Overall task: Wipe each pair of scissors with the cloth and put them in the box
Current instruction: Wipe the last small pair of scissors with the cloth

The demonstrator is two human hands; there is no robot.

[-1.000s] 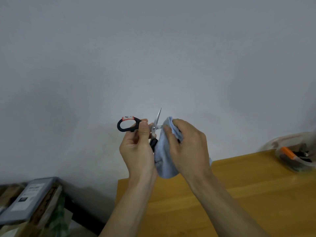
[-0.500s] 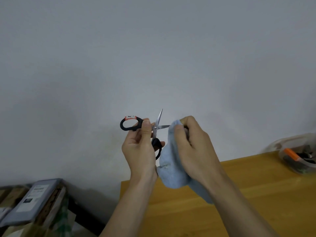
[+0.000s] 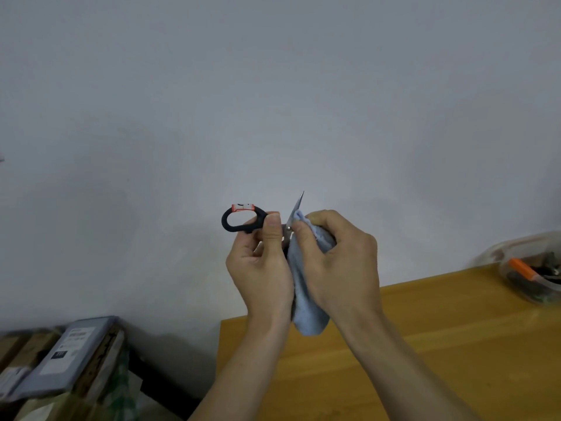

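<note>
Head view: left hand (image 3: 261, 268) grips scissors (image 3: 243, 220) by the handle, exposing blades; right hand (image 3: 337, 262) pinches blue cloth (image 3: 306, 311), apparently around one blade.

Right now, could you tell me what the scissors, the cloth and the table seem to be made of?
Scissors: bare blade, bright grey, likely steel; handle loop matte black, probably plastic or rubber, with an orange label. Cloth: pale blue, soft and fuzzy, draping limply, perhaps microfibre or terry. Table: orange-yellow with faint grain streaks and a mild sheen, looks like varnished wood or a wood-look laminate.
</note>
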